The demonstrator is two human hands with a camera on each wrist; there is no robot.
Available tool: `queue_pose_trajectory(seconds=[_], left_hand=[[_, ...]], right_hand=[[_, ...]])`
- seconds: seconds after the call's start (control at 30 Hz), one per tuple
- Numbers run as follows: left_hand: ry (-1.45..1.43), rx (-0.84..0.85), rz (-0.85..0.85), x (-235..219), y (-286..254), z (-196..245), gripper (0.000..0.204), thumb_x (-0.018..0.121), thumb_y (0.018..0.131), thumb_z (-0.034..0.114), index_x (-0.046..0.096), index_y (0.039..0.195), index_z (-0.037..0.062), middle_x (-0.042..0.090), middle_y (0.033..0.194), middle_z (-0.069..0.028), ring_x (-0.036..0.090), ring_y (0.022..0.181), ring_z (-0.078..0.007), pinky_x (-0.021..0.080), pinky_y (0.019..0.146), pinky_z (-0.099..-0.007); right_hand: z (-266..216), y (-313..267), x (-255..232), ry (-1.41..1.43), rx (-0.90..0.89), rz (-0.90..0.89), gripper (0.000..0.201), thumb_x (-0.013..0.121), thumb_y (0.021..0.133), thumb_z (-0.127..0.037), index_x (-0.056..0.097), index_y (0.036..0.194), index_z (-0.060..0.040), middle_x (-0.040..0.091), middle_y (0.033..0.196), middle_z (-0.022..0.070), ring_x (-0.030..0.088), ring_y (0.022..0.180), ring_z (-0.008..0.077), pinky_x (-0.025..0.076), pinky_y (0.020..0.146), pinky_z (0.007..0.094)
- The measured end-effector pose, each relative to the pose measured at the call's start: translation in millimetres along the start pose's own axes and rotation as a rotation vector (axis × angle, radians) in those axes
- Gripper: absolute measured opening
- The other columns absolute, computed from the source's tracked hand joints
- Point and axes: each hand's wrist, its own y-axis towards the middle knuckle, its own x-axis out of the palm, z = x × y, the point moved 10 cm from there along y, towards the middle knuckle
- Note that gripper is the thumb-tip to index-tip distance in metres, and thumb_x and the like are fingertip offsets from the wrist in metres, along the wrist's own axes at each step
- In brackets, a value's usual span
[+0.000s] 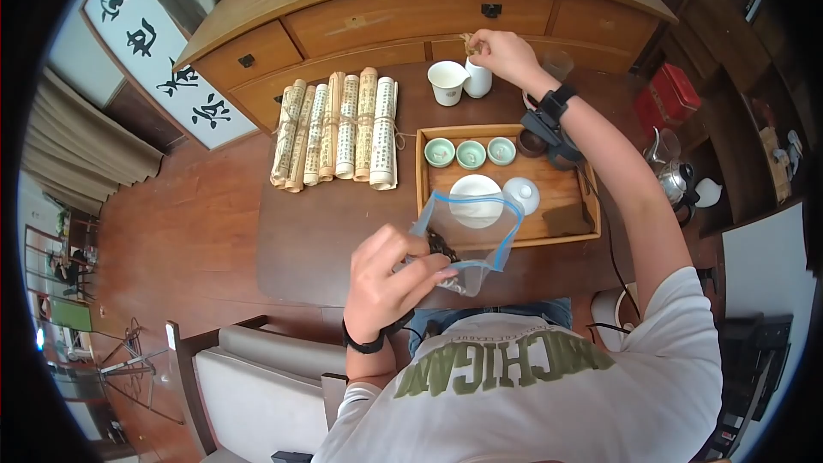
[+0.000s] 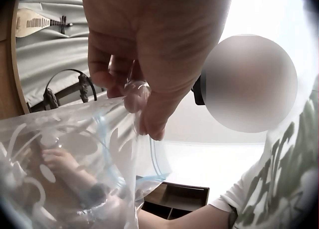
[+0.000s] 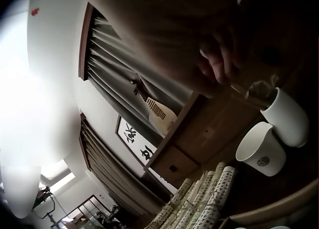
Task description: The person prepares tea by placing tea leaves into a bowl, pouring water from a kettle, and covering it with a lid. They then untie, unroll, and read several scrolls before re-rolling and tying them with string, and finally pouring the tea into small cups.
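Note:
My left hand pinches the edge of a clear zip bag with a blue seal; dark pieces lie inside. In the left wrist view, the fingers of that hand hold the bag's plastic. My right hand is at the top of a white holder, its fingers curled beside thin tan tools. The right wrist view shows this hand close to the tools in the holder; whether it grips one is unclear.
Beside the holder stands a white pitcher. A wooden tray bears three green cups, a white plate and a lidded white bowl. Tied scrolls lie left; a red tin and kettle stand right.

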Motion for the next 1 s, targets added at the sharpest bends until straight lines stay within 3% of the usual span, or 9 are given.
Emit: queue_pose_trajectory(seconds=[0.17,0.3,0.4,0.5,0.57,0.73,0.83,0.97,1.0], left_hand=[[-0.015,-0.015,0.005,-1,-6,-4,0.026,0.09,0.064,0.021,0.076,0.083,0.0104,0.06,0.079,-0.0011,0.059,0.071,-0.0212,0.045,0.058,-0.0349],[-0.027,0.02,0.002,-3,-4,-2,0.023,0.089,0.07,0.018,0.074,0.085,0.0099,0.06,0.08,-0.0017,0.058,0.07,-0.0221,0.046,0.057,-0.0352],[-0.03,0.023,0.0,-3,-4,-1,0.022,0.088,0.07,0.018,0.073,0.084,0.01,0.059,0.08,-0.0015,0.058,0.07,-0.0218,0.046,0.057,-0.0354],[-0.021,0.027,-0.013,-1,-3,1,0.022,0.088,0.071,0.019,0.073,0.084,0.0103,0.059,0.081,-0.0012,0.058,0.07,-0.0216,0.046,0.057,-0.0354],[-0.013,0.03,-0.018,1,-2,3,0.021,0.088,0.071,0.019,0.073,0.084,0.0105,0.059,0.081,-0.0011,0.057,0.07,-0.0214,0.046,0.057,-0.0355],[-0.004,0.023,-0.006,-1,-4,5,0.025,0.09,0.065,0.019,0.076,0.084,0.0103,0.061,0.08,-0.0015,0.058,0.07,-0.0214,0.045,0.057,-0.0346],[-0.001,0.02,-0.013,1,-5,5,0.025,0.09,0.065,0.019,0.075,0.083,0.0101,0.062,0.08,-0.0016,0.058,0.07,-0.0214,0.045,0.057,-0.0346],[-0.018,0.034,-0.024,6,-2,6,0.025,0.09,0.065,0.018,0.075,0.083,0.0097,0.062,0.08,-0.0019,0.058,0.07,-0.0216,0.044,0.057,-0.0348],[-0.019,0.035,-0.028,8,-2,5,0.025,0.09,0.065,0.018,0.075,0.083,0.0096,0.062,0.08,-0.0021,0.058,0.07,-0.0217,0.044,0.057,-0.0348]], right_hand=[[-1,17,23,-0.209,0.021,0.033,0.023,0.076,0.083,-0.03,0.076,0.095,-0.0102,0.076,0.086,0.0112,0.074,0.086,0.032,0.058,0.075,0.0441],[13,25,26,-0.207,0.048,0.139,0.025,0.076,0.084,-0.034,0.078,0.091,-0.0098,0.076,0.085,0.0146,0.075,0.083,0.0328,0.058,0.072,0.0445],[23,30,30,-0.254,0.119,0.093,0.031,0.076,0.086,-0.04,0.08,0.095,-0.0109,0.077,0.084,0.0121,0.076,0.082,0.0299,0.059,0.073,0.0417],[21,31,27,-0.143,0.118,0.137,0.026,0.075,0.085,-0.035,0.08,0.085,-0.0094,0.076,0.084,0.015,0.075,0.084,0.0329,0.058,0.072,0.0453],[20,32,31,-0.095,0.043,0.173,0.024,0.075,0.085,-0.034,0.081,0.091,-0.0116,0.077,0.085,0.0146,0.075,0.084,0.0332,0.058,0.073,0.046],[23,31,15,-0.065,0.138,0.245,0.022,0.07,0.089,-0.032,0.081,0.096,-0.0144,0.076,0.088,0.0153,0.074,0.085,0.0341,0.058,0.077,0.0444],[17,22,-22,0.015,0.002,0.443,0.025,0.069,0.09,-0.034,0.08,0.097,-0.0128,0.076,0.089,0.0159,0.074,0.083,0.0336,0.058,0.076,0.0431],[43,5,-51,0.393,0.138,0.527,0.027,0.071,0.092,-0.033,0.078,0.099,-0.008,0.076,0.086,0.0132,0.074,0.08,0.0272,0.057,0.073,0.036],[47,-2,-56,0.489,0.134,0.545,0.025,0.07,0.096,-0.028,0.077,0.101,-0.0047,0.076,0.082,0.0079,0.071,0.072,0.017,0.054,0.066,0.0303]])
